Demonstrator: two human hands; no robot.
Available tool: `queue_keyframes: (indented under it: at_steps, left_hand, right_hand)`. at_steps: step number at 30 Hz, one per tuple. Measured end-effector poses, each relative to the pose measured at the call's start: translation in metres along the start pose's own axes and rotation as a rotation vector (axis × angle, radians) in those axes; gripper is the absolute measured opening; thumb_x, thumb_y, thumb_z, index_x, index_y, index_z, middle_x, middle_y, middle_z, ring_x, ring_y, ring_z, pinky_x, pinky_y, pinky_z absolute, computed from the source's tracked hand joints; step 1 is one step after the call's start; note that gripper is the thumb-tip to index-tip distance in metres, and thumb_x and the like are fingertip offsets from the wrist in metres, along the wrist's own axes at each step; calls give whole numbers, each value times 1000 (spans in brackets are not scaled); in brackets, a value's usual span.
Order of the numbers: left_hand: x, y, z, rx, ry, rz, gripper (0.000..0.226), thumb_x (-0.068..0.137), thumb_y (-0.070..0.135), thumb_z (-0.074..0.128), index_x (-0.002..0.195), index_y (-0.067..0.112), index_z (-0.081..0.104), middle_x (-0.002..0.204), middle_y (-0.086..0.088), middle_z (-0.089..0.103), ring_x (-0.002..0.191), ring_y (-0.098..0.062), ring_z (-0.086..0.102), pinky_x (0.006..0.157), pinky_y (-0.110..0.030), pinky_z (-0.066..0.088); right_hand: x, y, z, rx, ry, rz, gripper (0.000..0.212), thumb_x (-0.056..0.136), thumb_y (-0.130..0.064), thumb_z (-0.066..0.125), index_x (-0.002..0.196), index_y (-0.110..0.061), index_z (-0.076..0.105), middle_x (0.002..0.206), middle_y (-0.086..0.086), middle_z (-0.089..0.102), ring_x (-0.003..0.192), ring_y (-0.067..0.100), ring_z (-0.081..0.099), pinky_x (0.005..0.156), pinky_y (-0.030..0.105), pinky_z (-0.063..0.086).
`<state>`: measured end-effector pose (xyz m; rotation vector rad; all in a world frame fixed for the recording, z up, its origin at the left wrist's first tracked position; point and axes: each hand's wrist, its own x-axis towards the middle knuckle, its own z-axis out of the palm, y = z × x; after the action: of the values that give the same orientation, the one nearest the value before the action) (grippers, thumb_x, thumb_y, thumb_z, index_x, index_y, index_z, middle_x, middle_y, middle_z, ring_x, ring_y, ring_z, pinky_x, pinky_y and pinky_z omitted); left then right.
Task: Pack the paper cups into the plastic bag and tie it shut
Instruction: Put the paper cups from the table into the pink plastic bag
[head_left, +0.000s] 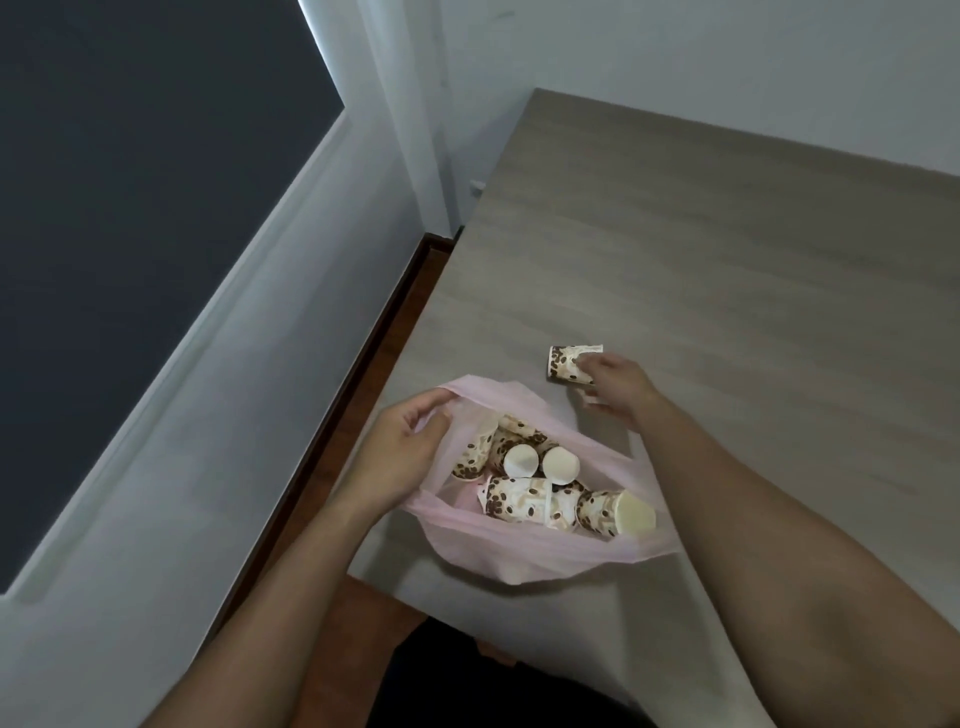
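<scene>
While seemingly grasped, cup (569, 362) outside bag (524, 558)

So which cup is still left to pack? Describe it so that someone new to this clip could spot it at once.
Start at the grey wood-grain table and find the open pink plastic bag near its front left corner. Just beyond the bag, toward the wall, one coffee-bean-print cup lies on its side under the right hand. It is the only cup on bare tabletop; all the others sit inside the bag.
</scene>
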<state>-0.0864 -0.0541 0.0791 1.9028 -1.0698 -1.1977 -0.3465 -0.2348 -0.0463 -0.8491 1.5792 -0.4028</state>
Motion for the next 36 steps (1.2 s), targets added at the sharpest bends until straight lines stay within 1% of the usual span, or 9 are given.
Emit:
queue_keyframes:
  at_steps: [3, 5, 8, 12, 18, 25, 30, 33, 36]
  left_hand:
    - [-3, -5, -5, -3, -6, -8, 31, 113, 22, 62, 139, 30, 76, 125, 31, 76, 123, 10, 68, 112, -27, 54]
    - [-4, -7, -9, -8, 3, -7, 32, 112, 22, 62, 141, 29, 76, 131, 24, 77, 127, 5, 69, 115, -32, 54]
    - [-6, -8, -14, -20, 24, -10, 33, 112, 20, 62, 141, 28, 76, 133, 21, 77, 129, 2, 69, 118, -34, 52]
    - [-9, -5, -18, -9, 8, -13, 35, 113, 20, 61, 143, 30, 74, 133, 23, 75, 129, 1, 68, 117, -36, 53]
    - [1, 0, -21, -10, -5, -9, 39, 113, 21, 59, 150, 31, 69, 141, 15, 71, 136, -14, 66, 120, -48, 53]
    - [18, 16, -22, 151, -64, 87, 47, 112, 19, 55, 158, 26, 61, 158, 6, 63, 148, -14, 56, 115, -28, 42]
    - [25, 17, -26, 251, -139, 240, 51, 112, 15, 53, 159, 32, 59, 161, 9, 60, 149, -14, 56, 114, -21, 39]
    - [26, 15, -34, 202, -231, 330, 58, 113, 11, 51, 156, 48, 58, 157, 15, 63, 116, -13, 72, 101, -25, 51]
    - [31, 8, -44, 177, -235, 413, 67, 111, 7, 48, 145, 63, 62, 121, 3, 84, 68, -30, 65, 72, -32, 54]
  right_hand:
    - [14, 13, 3, -99, 52, -30, 23, 106, -25, 72, 129, -24, 70, 118, 9, 75, 103, 28, 73, 78, 38, 64]
    - [22, 20, 3, -79, 90, -27, 24, 104, -23, 73, 124, -10, 77, 111, 14, 79, 99, 35, 78, 88, 45, 66]
    - [12, 18, 2, 52, 103, 9, 25, 104, -22, 73, 112, 1, 77, 85, 12, 75, 73, 29, 72, 63, 39, 65]
    - [-28, 14, -7, 189, 110, -78, 29, 101, -30, 78, 107, -2, 83, 88, 14, 81, 82, 26, 75, 97, 52, 64]
    - [-135, 2, -9, 301, -102, -269, 41, 100, -43, 78, 106, -3, 85, 84, 16, 75, 83, 26, 72, 98, 44, 65]
    - [-215, 9, 23, -110, -212, -401, 26, 108, -35, 69, 105, -19, 89, 100, -2, 86, 90, 13, 77, 87, 25, 60]
    - [-212, 37, 71, -403, -201, -499, 26, 111, -39, 62, 121, -28, 85, 123, -17, 81, 116, -1, 72, 106, 23, 53]
    - [-206, 45, 93, -485, -187, -511, 41, 114, -42, 55, 150, -27, 67, 157, -12, 63, 146, 0, 53, 124, 24, 38]
    - [-191, 47, 94, -580, -35, -395, 58, 116, -50, 45, 165, -20, 49, 170, 0, 48, 161, 20, 38, 133, 37, 27]
